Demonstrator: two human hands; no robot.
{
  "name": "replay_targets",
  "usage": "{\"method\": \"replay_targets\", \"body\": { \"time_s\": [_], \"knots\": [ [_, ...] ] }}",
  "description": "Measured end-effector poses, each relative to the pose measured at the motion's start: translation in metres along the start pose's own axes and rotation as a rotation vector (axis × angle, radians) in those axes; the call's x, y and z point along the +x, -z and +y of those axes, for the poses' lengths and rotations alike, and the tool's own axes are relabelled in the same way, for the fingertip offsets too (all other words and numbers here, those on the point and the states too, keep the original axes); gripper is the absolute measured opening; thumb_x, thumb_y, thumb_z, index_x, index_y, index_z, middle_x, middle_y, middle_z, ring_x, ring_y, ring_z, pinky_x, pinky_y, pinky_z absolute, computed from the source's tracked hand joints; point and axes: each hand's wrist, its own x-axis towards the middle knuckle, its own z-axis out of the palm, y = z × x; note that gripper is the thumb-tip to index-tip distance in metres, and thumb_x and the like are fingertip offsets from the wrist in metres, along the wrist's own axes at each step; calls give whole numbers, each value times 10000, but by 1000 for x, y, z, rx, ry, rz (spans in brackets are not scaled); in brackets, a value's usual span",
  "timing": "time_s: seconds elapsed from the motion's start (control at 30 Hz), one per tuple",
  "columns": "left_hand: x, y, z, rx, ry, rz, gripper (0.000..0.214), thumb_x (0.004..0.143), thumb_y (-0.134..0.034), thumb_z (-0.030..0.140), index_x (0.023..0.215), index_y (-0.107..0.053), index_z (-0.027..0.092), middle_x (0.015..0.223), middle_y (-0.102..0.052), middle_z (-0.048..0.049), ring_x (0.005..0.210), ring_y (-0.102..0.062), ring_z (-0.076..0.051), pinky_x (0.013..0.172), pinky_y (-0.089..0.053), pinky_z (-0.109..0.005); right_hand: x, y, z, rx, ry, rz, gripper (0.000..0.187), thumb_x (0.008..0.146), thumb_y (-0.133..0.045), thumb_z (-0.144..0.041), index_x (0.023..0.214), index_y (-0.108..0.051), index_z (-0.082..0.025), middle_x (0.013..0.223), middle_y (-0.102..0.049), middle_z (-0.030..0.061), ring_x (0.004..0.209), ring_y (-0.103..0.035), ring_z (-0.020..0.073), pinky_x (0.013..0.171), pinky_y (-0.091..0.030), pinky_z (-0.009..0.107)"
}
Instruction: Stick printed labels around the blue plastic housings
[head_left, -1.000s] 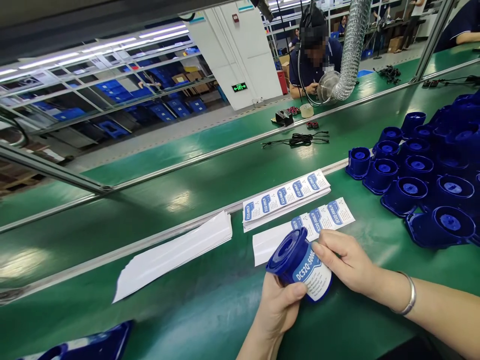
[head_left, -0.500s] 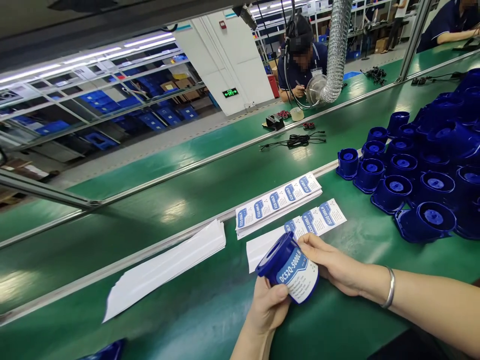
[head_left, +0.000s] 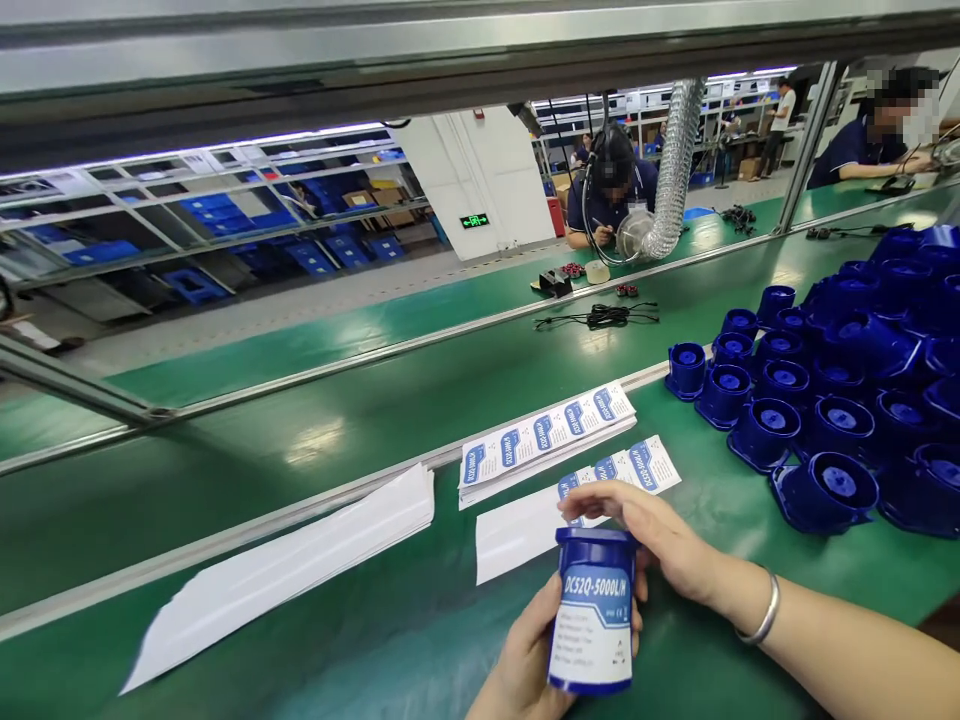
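Note:
A blue plastic pump housing (head_left: 592, 610) stands roughly upright in my left hand (head_left: 529, 645), which is wrapped round it with the fingertips showing at its right side. On its front is a blue and white label (head_left: 592, 625) reading DC52Q-5000L/H. My right hand (head_left: 660, 530) arches over and behind the top rim with its fingers stretched out; I cannot tell whether it touches the housing. Just behind it lies a partly used label strip (head_left: 514, 535), bare white at its left end. A stack of printed label sheets (head_left: 547, 440) sits farther back.
Many blue housings (head_left: 825, 490) crowd the right side of the green table (head_left: 360, 630). White backing sheets (head_left: 300, 570) lie at the left. Beyond a metal rail are black cables (head_left: 600, 317) and a flexible silver duct (head_left: 679, 160). A co-worker (head_left: 611, 185) sits across the bench.
My left hand has turned the housing from tilted to upright, its label facing me. My right hand has left the housing's side and risen to its top, fingers extended. The camera view has tilted.

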Motion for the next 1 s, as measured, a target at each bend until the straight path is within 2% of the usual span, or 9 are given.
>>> {"method": "replay_targets", "body": {
  "time_s": [0.07, 0.13, 0.23, 0.33, 0.4, 0.5, 0.7, 0.87, 1.0],
  "knots": [
    [3, 0, -4, -31, 21, -27, 576, 876, -643, 547, 1125, -735, 36, 1009, -737, -190, 870, -714, -225, 759, -569, -295, -2, 0, -1, 12, -40, -54, 601, 955, -420, -689, 1291, -606, -226, 1281, -648, 111, 1102, -636, 255, 747, -570, 320],
    [5, -1, -6, -43, 16, -32, 606, 878, -630, 567, 1115, -731, 19, 980, -738, -193, 837, -714, -221, 722, -566, -285, -5, 0, 0, 21, -111, -71, 616, 945, -408, -702, 1288, -615, -234, 1253, -655, 114, 763, -674, 182, 459, -474, 223],
    [6, -5, -6, -32, 18, -6, 613, 872, -621, 597, 1078, -740, 32, 950, -742, -185, 819, -720, -232, 719, -564, -295, -9, -1, 4, 23, -184, -66, 649, 923, -402, -726, 1311, -599, -245, 1182, -673, 108, 458, -530, 81, 347, -356, 194],
    [8, -9, -6, 26, 58, 29, 619, 879, -583, 642, 1034, -739, 63, 937, -744, -177, 795, -726, -246, 705, -559, -311, -11, 0, 6, -36, -182, -41, 656, 917, -390, -733, 1311, -595, -250, 1176, -669, 101, 583, -607, 139, 462, -478, 247],
    [9, -10, -6, 65, 91, 54, 639, 894, -528, 681, 1008, -732, 86, 880, -745, -160, 734, -726, -242, 672, -552, -317, -11, 1, 7, -94, -79, -26, 623, 927, -399, -705, 1265, -621, -232, 1194, -649, 103, 855, -660, 226, 713, -568, 339],
    [10, -12, -5, 92, 82, 143, 588, 892, -547, 671, 1005, -725, 122, 842, -751, -136, 695, -728, -252, 677, -554, -348, -9, 3, 6, -190, 85, -17, 534, 943, -449, -634, 1214, -645, -218, 1203, -615, 103, 1147, -573, 289, 1004, -474, 429],
    [10, -18, 2, 158, 13, 252, 446, 841, -700, 570, 929, -762, 138, 883, -760, -131, 941, -717, -329, 932, -508, -454, -9, 6, 6, -331, 181, -39, 464, 983, -436, -558, 1241, -644, -233, 1194, -613, 102, 1138, -562, 281, 1039, -430, 440],
    [9, -23, 6, 283, -37, 320, 399, 826, -744, 524, 950, -768, 146, 985, -757, -119, 1040, -678, -319, 952, -493, -416, -8, 4, 5, -349, 173, -2, 416, 1007, -416, -494, 1229, -648, -229, 1188, -630, 95, 1135, -569, 269, 1028, -439, 435],
    [7, -22, 6, 433, -60, 350, 458, 825, -746, 526, 1096, -739, 157, 1000, -749, -109, 1019, -669, -313, 894, -502, -394, -6, 0, 5, -377, 163, -12, 354, 1015, -425, -426, 1192, -647, -214, 1140, -654, 92, 1096, -592, 248, 999, -458, 413]
  ]
}}
